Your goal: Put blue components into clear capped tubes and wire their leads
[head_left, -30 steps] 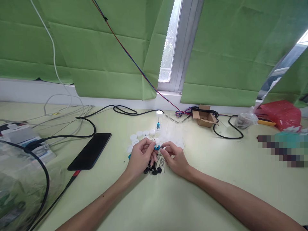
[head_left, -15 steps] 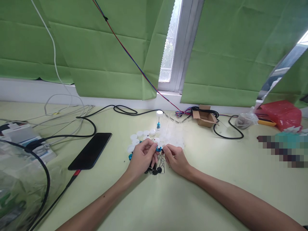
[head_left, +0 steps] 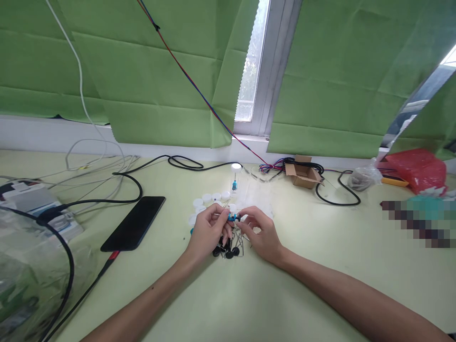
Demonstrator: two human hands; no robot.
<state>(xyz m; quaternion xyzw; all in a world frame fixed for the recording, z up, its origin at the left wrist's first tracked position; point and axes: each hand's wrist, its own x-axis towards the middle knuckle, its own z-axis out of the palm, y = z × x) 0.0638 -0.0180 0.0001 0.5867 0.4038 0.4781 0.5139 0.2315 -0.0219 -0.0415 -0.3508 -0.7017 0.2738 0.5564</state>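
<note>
I'm watching left hand (head_left: 206, 231) pinching small blue part (head_left: 232, 217), which is sitting between both hands, above black-ended metal rods (head_left: 230, 254). Right hand (head_left: 261, 233) is touching part's dark end (head_left: 238, 218); I can't tell whether it's gripping. White caps (head_left: 207, 198) are lying beyond; clear vial (head_left: 234, 179) is standing farther back.

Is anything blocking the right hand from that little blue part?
Nothing visible: the right hand is right at the small blue part, which the left hand holds. The black-headed metal pieces lie on the near side, not between.
</note>
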